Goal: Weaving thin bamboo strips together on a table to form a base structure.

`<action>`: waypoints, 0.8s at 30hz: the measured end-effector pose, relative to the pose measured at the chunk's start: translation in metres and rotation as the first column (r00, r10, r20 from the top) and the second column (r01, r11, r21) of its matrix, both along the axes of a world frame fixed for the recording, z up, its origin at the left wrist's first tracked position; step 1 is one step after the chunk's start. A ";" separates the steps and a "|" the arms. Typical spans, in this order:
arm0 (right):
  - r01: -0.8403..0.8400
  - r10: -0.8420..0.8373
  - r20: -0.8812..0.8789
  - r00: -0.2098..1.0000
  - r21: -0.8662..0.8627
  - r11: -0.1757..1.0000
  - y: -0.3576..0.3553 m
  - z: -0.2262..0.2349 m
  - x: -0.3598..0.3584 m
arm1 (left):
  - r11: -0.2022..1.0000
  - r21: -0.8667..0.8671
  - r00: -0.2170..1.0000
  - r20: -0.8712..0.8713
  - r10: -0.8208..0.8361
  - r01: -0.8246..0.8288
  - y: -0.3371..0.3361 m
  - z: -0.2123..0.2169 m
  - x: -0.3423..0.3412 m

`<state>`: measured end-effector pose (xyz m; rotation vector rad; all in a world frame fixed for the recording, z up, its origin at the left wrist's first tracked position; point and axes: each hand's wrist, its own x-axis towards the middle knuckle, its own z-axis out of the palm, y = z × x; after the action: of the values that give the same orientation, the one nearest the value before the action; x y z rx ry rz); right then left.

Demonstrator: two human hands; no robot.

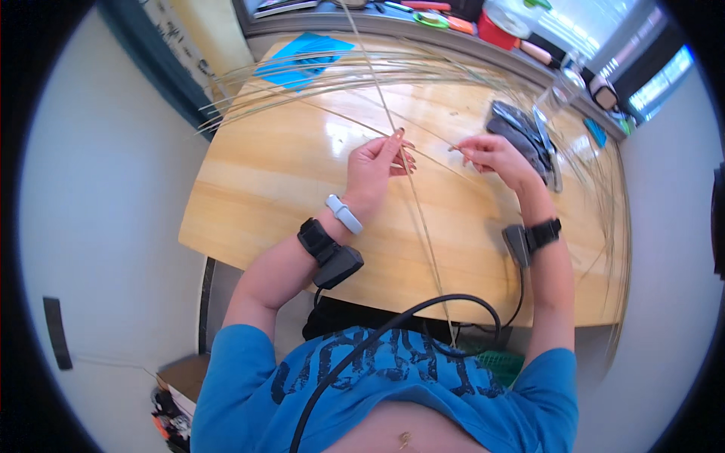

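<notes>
Left hand: crossed long, thin, tan plant-like strips were pinched between thumb and fingers, over the pale, glossy wooden desk.
Right hand: fingertips were closed, seemingly on a skinny tan strip end.
Handling: probably super light, springy, kinda snappable; best gripped right at the crossing.
Hard to see: crossing half covered by fingers, one strip's top cut off by the frame.

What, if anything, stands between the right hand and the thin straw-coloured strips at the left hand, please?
Nothing visible does: the thin strips at the left hand are open to the right hand above the pale wooden tabletop.
</notes>
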<state>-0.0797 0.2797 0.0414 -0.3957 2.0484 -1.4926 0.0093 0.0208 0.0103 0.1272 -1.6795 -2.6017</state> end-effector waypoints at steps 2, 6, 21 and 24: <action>-0.100 0.100 0.005 0.995 0.027 0.995 0.000 -0.001 -0.009 | 1.000 0.000 1.000 -0.004 -0.017 0.017 0.003 0.002 0.000; -0.236 0.243 -0.057 0.968 0.101 0.966 -0.018 0.018 -0.018 | 0.999 -0.025 0.999 -0.005 -0.034 0.033 0.002 0.002 0.000; -0.181 0.226 -0.273 0.935 0.180 0.967 -0.037 0.046 -0.012 | 0.997 -0.057 0.998 0.021 -0.056 0.057 0.002 0.002 0.000; -0.177 0.215 -0.291 0.932 0.151 0.973 -0.035 0.044 -0.005 | 0.997 -0.048 0.998 0.013 -0.060 0.060 0.004 0.002 -0.001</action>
<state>-0.0842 0.2444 0.0855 -0.8006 2.2458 -1.2389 0.0086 0.0244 0.0119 0.0915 -1.7758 -2.6050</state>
